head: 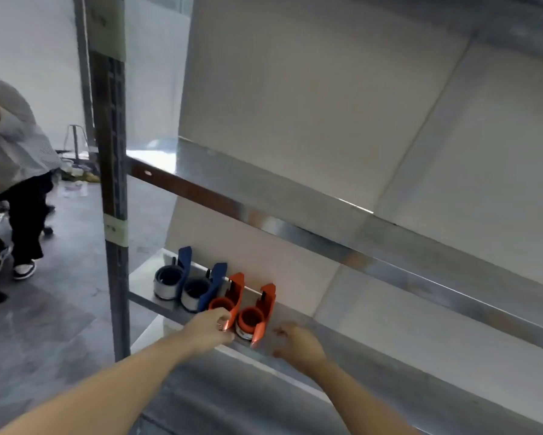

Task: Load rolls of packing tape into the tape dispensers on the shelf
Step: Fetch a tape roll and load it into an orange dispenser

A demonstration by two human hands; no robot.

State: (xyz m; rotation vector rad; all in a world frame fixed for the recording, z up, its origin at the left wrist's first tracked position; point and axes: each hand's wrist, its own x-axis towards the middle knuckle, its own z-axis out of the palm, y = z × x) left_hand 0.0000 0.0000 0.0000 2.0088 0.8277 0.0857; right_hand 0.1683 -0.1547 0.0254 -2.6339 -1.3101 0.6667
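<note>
Fingers: left hand (208, 328) is curling around the third dispenser (227, 301); right hand (298, 343) is hovering, spread, empty.
Bearing: fourth dispenser (257, 315) is lying just left of the right hand, nearer it.

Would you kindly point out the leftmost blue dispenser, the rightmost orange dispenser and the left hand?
leftmost blue dispenser (184, 258): head view, on its upright blue handle.
rightmost orange dispenser (266, 304): head view, on its orange side plate.
left hand (208, 328): head view, on the back of the hand.
</note>
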